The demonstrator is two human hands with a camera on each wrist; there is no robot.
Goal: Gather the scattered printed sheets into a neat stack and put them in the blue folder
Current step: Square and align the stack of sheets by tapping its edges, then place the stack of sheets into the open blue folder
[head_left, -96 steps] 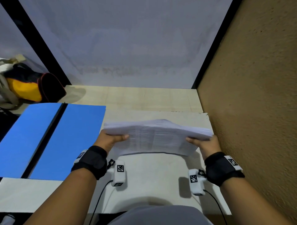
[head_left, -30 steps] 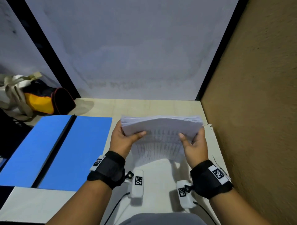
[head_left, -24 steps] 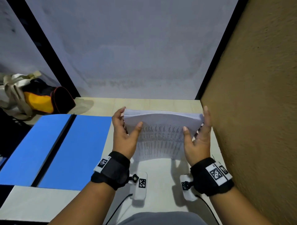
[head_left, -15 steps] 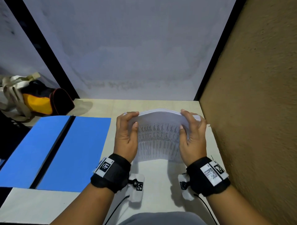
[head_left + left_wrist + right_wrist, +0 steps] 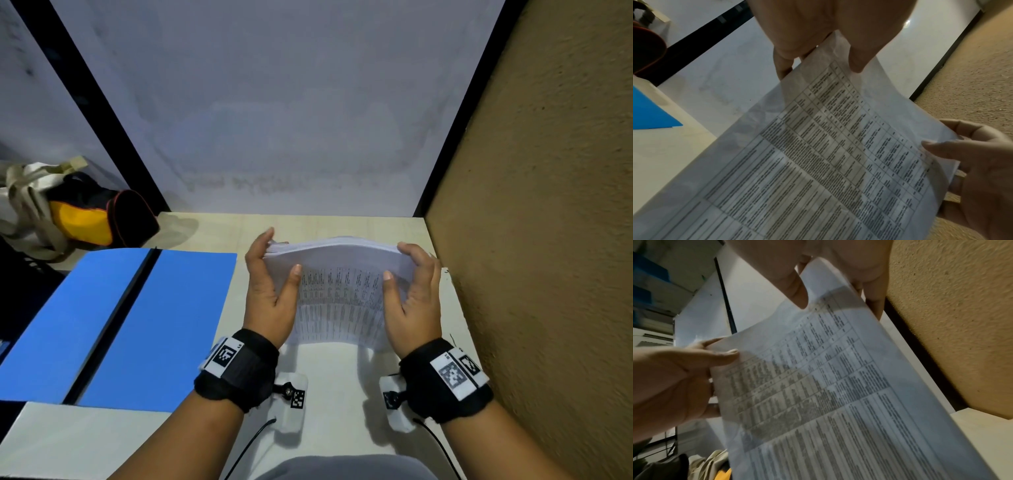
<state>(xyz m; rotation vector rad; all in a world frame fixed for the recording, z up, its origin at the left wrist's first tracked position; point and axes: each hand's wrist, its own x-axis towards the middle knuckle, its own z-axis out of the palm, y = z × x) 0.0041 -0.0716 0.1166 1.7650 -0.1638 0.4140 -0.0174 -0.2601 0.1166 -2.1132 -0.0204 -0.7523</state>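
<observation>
A thick stack of printed sheets point(image 5: 339, 298) stands tilted on its lower edge on the pale table point(image 5: 329, 387), with the printed table facing me. My left hand point(image 5: 263, 287) grips its left side, thumb on the front and fingers behind. My right hand point(image 5: 418, 291) grips the right side the same way. The left wrist view shows the stack point(image 5: 828, 162) between the left hand point(image 5: 818, 32) and the right hand point(image 5: 978, 162). The right wrist view shows the sheets point(image 5: 838, 386) likewise. The blue folder point(image 5: 154, 325) lies open and flat to the left.
A rough brown wall point(image 5: 548, 240) runs close along the right of the table. A white panel point(image 5: 291, 120) closes the back. A black and yellow bag point(image 5: 85, 219) and a beige tote point(image 5: 24, 192) lie at the far left, behind the folder.
The stack went from lying flat, held by its short ends, to standing upright. Half a second ago my fingers curled over its top edge; now they lie along its sides.
</observation>
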